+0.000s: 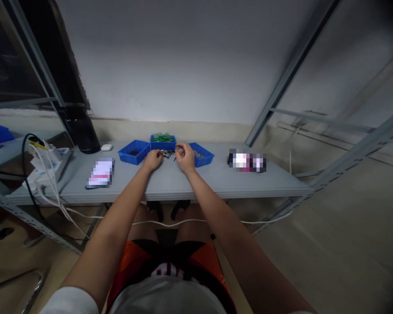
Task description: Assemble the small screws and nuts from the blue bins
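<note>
Small dark and silvery metal pieces (pixel 167 153), perhaps screws, lie in a loose heap on the shelf between my hands. At the heap's left side is my left hand (pixel 153 160), its fingers curled together; whatever they pinch is too small to name. My right hand (pixel 186 159) is bent over the right side, thumb and fingertips closed, their contents unclear. Behind the heap stands a blue bin (pixel 163 145) of green pieces. A second blue bin (pixel 127 159) with a few dark bits sits left, and a third blue bin (pixel 205 161) holding metal pieces is partly covered by my right hand.
A phone (pixel 101 173) and a white earphone case (pixel 106 147) lie to the left, near a black bottle (pixel 81 131) and a power strip (pixel 47 168) with cables. Another device (pixel 247 161), blurred out, rests on the right. Metal uprights (pixel 271 104) frame the shelf.
</note>
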`<state>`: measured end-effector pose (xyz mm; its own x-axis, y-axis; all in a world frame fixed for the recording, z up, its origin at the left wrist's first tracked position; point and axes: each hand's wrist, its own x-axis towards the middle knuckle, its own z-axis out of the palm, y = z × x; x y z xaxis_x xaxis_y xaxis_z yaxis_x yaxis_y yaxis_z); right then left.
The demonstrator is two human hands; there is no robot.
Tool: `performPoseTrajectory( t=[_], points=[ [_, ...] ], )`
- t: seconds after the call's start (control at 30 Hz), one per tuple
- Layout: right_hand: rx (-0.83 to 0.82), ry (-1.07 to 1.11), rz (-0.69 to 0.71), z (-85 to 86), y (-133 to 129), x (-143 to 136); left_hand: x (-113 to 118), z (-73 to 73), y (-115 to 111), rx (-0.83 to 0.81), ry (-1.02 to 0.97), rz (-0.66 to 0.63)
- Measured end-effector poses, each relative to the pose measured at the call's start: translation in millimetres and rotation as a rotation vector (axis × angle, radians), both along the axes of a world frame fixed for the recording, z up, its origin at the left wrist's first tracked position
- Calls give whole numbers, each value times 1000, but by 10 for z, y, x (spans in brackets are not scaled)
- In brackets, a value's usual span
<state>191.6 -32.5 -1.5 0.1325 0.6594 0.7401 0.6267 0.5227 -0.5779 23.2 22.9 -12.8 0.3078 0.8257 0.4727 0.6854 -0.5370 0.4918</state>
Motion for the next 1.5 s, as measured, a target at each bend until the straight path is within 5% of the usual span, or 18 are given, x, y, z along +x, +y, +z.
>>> performPoseTrajectory(
  t=[0.27, 0.83, 1.5],
  points=[
    [109, -2, -2, -33, 33, -30, -9, 15, -9, -32, 168, 74],
    [-64, -63, -14, -98, 212, 7, -16, -1, -41, -14, 240, 166],
    [-382, -129, 84, -232, 242, 1, -39, -11, 10, -38, 164, 102]
  ],
)
